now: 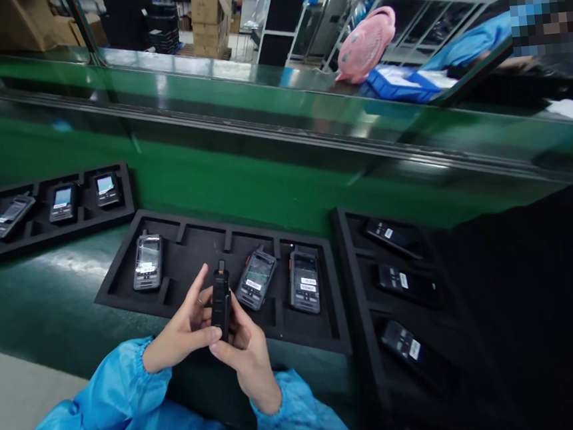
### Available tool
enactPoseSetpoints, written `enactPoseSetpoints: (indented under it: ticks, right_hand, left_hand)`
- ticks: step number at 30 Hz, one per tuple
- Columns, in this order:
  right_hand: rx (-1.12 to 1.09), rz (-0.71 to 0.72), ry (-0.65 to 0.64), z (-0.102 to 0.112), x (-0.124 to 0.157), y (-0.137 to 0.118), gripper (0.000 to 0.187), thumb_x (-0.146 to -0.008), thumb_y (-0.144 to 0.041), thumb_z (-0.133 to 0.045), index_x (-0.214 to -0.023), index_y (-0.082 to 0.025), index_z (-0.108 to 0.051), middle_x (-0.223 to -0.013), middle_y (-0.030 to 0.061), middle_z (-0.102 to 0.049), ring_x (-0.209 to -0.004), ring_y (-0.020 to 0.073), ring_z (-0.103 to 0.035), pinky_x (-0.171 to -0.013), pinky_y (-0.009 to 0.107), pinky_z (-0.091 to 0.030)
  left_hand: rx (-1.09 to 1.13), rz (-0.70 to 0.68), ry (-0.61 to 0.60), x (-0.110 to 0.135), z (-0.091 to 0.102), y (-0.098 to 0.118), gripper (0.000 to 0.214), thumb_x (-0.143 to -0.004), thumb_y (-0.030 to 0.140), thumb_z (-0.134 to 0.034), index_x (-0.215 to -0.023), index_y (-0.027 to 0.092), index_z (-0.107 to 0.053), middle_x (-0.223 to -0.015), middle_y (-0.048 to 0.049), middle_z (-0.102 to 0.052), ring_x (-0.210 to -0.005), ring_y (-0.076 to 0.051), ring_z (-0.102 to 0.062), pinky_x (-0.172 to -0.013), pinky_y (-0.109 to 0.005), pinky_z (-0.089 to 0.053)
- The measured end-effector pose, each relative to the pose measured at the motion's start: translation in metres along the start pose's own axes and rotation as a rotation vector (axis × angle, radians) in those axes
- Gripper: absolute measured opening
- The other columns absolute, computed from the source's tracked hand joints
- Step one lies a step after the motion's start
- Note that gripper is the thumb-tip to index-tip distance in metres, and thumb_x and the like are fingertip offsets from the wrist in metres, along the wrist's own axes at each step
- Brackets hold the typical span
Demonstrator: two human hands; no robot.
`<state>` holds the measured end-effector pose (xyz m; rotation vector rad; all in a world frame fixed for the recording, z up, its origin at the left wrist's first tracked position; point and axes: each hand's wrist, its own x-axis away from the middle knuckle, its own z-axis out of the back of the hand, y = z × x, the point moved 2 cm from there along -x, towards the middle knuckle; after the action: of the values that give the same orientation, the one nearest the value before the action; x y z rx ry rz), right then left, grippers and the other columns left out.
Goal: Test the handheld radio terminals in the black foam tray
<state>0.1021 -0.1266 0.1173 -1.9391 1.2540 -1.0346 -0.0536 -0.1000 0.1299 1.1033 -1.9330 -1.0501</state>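
Note:
Between my two hands a black handheld radio (pixel 221 304) is held upright, its narrow side facing me and its stubby antenna pointing away. My left hand (pixel 186 327) grips it from the left, thumb near the lower end and index finger stretched out. From the right, my right hand (pixel 248 352) closes on the lower part, its fingers partly hidden behind the radio. Below them lies a black foam tray (pixel 187 230). In it rest one radio (pixel 147 260) at the left, a tilted radio (pixel 256 278) just right of my hands, and another radio (pixel 304 281) farther right.
A second foam tray (pixel 131 188) with several radios, some screens lit, is at the left. On the right, another tray (pixel 356 289) holds dark radios. Behind the green bench wall (pixel 242 172) stand a pink fan (pixel 366 44), a blue bin (pixel 400 84) and a person's blue sleeve (pixel 472 41).

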Motion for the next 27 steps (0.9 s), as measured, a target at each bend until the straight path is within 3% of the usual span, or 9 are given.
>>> enactPoseSetpoints:
  ticks: [4,8,12,15,16,18,21,24,27]
  right_hand:
    - [-0.051,0.024,-0.063,0.005,-0.004,0.013,0.113,-0.069,-0.053,-0.103,-0.167,-0.04,-0.049,-0.155,0.0053,-0.073,-0.138,0.0307,-0.073,-0.111,0.044,-0.065]
    - [-0.051,0.041,-0.061,0.008,-0.008,0.022,0.125,-0.062,-0.058,-0.106,-0.169,-0.04,-0.045,-0.154,0.0069,-0.073,-0.131,0.0297,-0.076,-0.103,0.043,-0.068]
    - [0.028,0.04,-0.085,0.002,-0.006,0.012,0.118,-0.066,-0.052,-0.105,-0.168,-0.039,-0.047,-0.147,0.0069,-0.078,-0.128,0.0308,-0.078,-0.106,0.048,-0.067]
    - [0.181,0.09,-0.089,0.008,-0.004,-0.003,0.106,-0.07,-0.054,-0.102,-0.164,-0.04,-0.055,-0.147,0.0084,-0.078,-0.125,0.0323,-0.079,-0.089,0.045,-0.073]
    - [0.262,0.131,-0.033,0.015,-0.004,-0.01,0.098,-0.074,-0.056,-0.099,-0.161,-0.038,-0.058,-0.143,0.0098,-0.08,-0.12,0.0319,-0.08,-0.083,0.043,-0.074]
    - [0.476,0.262,0.198,0.033,-0.007,-0.024,0.083,-0.084,-0.06,-0.09,-0.158,-0.031,-0.063,-0.13,0.0127,-0.084,-0.108,0.0305,-0.081,-0.083,0.045,-0.073]
    - [0.883,0.456,0.584,0.055,-0.016,-0.039,0.081,-0.095,-0.066,-0.074,-0.159,-0.019,-0.061,-0.123,0.0193,-0.083,-0.113,0.0358,-0.075,-0.102,0.058,-0.065]
    - [1.208,0.498,0.665,0.054,-0.033,-0.035,0.091,-0.096,-0.071,-0.067,-0.161,-0.008,-0.055,-0.134,0.03,-0.077,-0.121,0.0433,-0.07,-0.106,0.062,-0.06]
    - [1.38,0.456,0.646,0.042,-0.048,-0.025,0.089,-0.093,-0.056,-0.077,-0.162,-0.006,-0.053,-0.146,0.036,-0.07,-0.118,0.0449,-0.069,-0.098,0.06,-0.06]
  left_hand:
    - [0.026,0.055,0.051,0.0,0.004,0.008,0.107,-0.095,0.048,-0.086,-0.176,0.046,-0.016,-0.165,-0.0101,-0.06,-0.108,-0.023,-0.075,-0.097,-0.035,-0.061]
    - [0.073,0.062,0.098,0.001,0.007,0.004,0.094,-0.098,0.053,-0.081,-0.175,0.046,-0.027,-0.161,-0.0092,-0.064,-0.107,-0.022,-0.074,-0.085,-0.029,-0.06]
    - [0.006,-0.004,0.06,0.001,0.003,0.0,0.11,-0.087,0.047,-0.093,-0.175,0.048,-0.027,-0.161,-0.0104,-0.062,-0.103,-0.024,-0.075,-0.089,-0.035,-0.063]
    - [-0.082,-0.04,0.138,0.0,0.006,0.008,0.11,-0.089,0.047,-0.091,-0.177,0.045,-0.024,-0.16,-0.013,-0.06,-0.106,-0.026,-0.075,-0.089,-0.038,-0.065]
    - [-0.115,-0.059,0.188,-0.001,0.009,0.014,0.111,-0.089,0.049,-0.089,-0.177,0.044,-0.022,-0.163,-0.0137,-0.057,-0.106,-0.027,-0.075,-0.087,-0.038,-0.066]
    - [-0.246,-0.099,0.315,-0.005,0.017,0.03,0.112,-0.089,0.051,-0.087,-0.178,0.042,-0.019,-0.166,-0.0147,-0.053,-0.105,-0.026,-0.074,-0.086,-0.037,-0.065]
    - [-0.676,-0.115,0.469,-0.017,0.025,0.056,0.11,-0.089,0.048,-0.083,-0.179,0.033,-0.021,-0.161,-0.0164,-0.056,-0.094,-0.024,-0.073,-0.086,-0.038,-0.063]
    - [-1.139,-0.056,0.528,-0.04,0.024,0.065,0.106,-0.092,0.046,-0.074,-0.179,0.023,-0.018,-0.157,-0.0217,-0.061,-0.086,-0.029,-0.076,-0.089,-0.047,-0.062]
    - [-1.402,-0.035,0.583,-0.063,0.018,0.055,0.097,-0.095,0.04,-0.062,-0.178,0.01,-0.019,-0.161,-0.0312,-0.054,-0.098,-0.041,-0.079,-0.088,-0.052,-0.064]
